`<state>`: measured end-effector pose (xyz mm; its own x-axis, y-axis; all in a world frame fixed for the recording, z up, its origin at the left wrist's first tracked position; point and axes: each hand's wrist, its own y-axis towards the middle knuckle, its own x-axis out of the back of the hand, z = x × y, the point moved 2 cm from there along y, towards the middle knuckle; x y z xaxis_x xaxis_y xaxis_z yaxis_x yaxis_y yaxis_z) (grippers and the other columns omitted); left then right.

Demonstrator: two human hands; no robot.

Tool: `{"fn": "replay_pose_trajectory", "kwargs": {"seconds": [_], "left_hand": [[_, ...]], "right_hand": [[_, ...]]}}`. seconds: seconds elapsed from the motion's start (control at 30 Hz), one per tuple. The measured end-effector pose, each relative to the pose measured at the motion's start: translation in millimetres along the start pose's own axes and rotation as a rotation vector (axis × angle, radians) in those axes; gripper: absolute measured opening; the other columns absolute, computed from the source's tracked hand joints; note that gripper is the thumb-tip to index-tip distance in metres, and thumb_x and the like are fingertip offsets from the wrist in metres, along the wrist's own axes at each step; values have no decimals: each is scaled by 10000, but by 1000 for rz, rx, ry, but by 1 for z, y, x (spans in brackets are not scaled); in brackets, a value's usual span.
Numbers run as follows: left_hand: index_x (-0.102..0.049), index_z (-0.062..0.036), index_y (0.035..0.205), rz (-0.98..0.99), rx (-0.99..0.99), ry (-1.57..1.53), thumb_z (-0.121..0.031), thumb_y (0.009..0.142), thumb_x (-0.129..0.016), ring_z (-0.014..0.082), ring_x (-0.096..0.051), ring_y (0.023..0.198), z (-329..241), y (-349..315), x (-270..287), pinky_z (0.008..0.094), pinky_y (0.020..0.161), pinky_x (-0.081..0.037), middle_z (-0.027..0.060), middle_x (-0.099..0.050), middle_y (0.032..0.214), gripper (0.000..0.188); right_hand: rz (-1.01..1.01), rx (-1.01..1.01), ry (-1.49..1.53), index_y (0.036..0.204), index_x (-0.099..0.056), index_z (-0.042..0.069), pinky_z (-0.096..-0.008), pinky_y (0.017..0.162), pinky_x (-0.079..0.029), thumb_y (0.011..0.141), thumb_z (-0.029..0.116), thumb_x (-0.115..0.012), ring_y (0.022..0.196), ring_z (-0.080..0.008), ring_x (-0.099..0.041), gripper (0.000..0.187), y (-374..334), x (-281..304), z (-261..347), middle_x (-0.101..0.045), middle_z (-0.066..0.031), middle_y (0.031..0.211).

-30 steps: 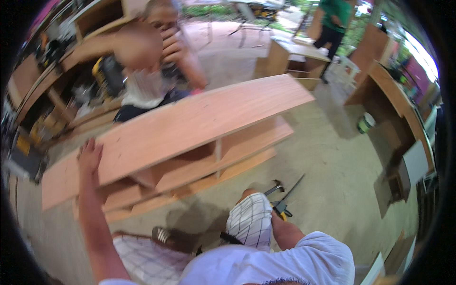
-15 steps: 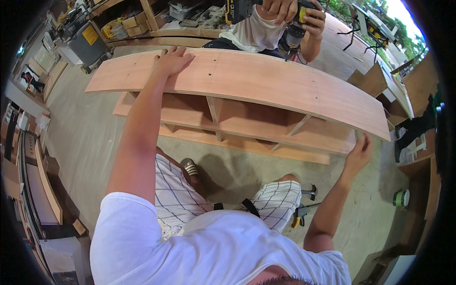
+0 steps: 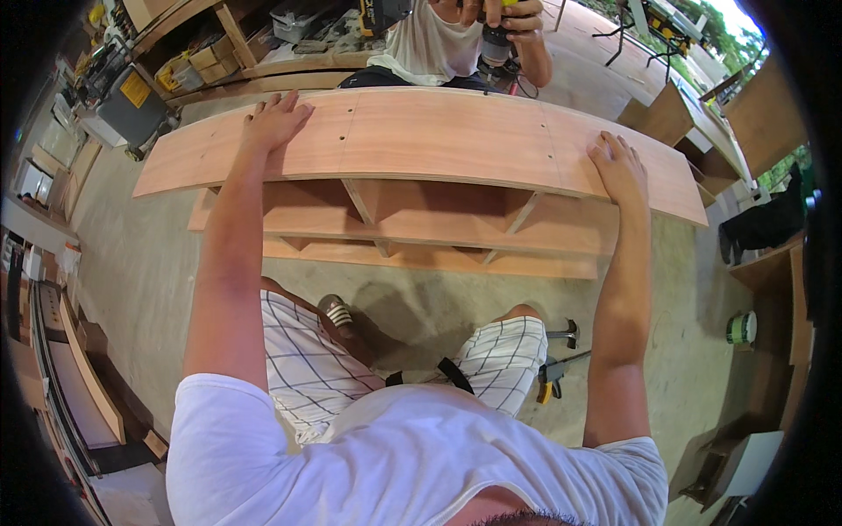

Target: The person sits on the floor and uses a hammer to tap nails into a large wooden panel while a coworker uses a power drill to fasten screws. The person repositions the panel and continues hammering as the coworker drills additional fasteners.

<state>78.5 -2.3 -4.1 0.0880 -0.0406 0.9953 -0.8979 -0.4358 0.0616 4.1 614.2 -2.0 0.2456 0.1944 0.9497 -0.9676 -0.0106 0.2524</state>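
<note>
A long plywood cabinet frame with open compartments (image 3: pixel 421 210) stands before me, its smooth top panel (image 3: pixel 438 131) dotted with screw holes. My left hand (image 3: pixel 274 123) rests on the panel's left part, palm down with fingers stretched toward the far edge. Toward the right end my right hand (image 3: pixel 621 167) lies on the same panel, its fingers spread and slightly bent. Across the cabinet another person holds a power drill (image 3: pixel 497 44) in their hands, over the far side of the panel.
On the floor by my right knee lie a hammer (image 3: pixel 566 334) and a bar clamp (image 3: pixel 553 377). A green-and-white can (image 3: pixel 741 328) stands farther right. Behind the cabinet is a wooden shelf (image 3: pixel 263 74) with boxes; a grey wheeled machine (image 3: pixel 132 101) stands at far left.
My right hand has moved from beside the panel's right end up onto its surface. The co-worker's drill has risen away from the panel. My left hand stays on it.
</note>
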Motion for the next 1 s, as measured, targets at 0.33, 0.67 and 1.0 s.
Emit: {"fn": "replay_pose_trajectory", "kwargs": {"seconds": [0.33, 0.67, 1.0], "left_hand": [[-339, -301, 1604, -20, -43, 30, -750, 925, -404, 417, -219, 1547, 7, 7, -4, 672, 1190, -191, 126, -263, 1687, 816], [-346, -322, 1598, -63, -102, 42, -789, 899, -397, 406, -226, 1549, 21, 28, -19, 663, 1192, -201, 118, -257, 1690, 842], [-383, -228, 1594, -118, -113, -121, -790, 867, -467, 390, -242, 1545, 19, 31, -31, 640, 1220, -173, 110, -297, 1676, 922]], "right_hand": [[-7, 10, -9, 1505, -512, 264, -549, 1209, -256, 943, 674, -480, 1502, -374, -339, 697, 9, -7, -6, -393, -119, 1628], [-1, 1, 7, 1509, -513, 288, -526, 1215, -256, 924, 707, -482, 1509, -337, -346, 720, 15, -9, -9, -405, -100, 1625], [29, 49, 7, 1493, -533, 231, -449, 1178, -343, 946, 646, -512, 1451, -324, -434, 687, 26, -19, -28, -475, -116, 1573]]}}
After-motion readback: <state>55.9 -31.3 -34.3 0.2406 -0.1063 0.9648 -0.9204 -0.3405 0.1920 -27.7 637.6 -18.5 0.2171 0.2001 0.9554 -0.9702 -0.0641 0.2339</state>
